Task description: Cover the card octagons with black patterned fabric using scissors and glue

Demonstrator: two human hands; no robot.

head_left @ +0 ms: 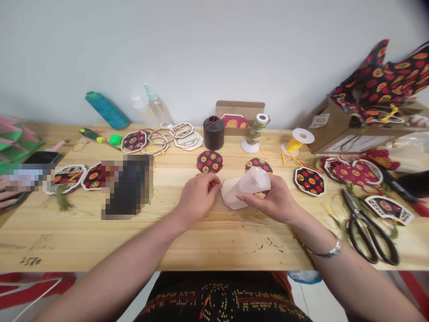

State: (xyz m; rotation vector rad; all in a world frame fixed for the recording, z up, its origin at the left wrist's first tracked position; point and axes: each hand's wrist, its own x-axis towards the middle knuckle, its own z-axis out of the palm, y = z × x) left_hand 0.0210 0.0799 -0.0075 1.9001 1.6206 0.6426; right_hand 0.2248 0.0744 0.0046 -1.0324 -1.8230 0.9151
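Pale, flat plate with a notched outline [231, 201] lies on the light wooden desk [100, 246], between the hands. The left hand [197, 197] is nearer, just left of the plate; its thumb and fingertips are together at the plate's left edge, pinch not discernible. The right hand [276, 201], to the right, is clamped on a translucent white plastic bottle [253, 183]. Bottle long axis: near left to far right, overlapping the plate in view; contact cannot be confirmed.

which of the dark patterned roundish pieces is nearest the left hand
The frameless one just beyond the left hand, near the black cylinder; a similar one lies farther right, beyond the pale container, and the framed ones are farther off.
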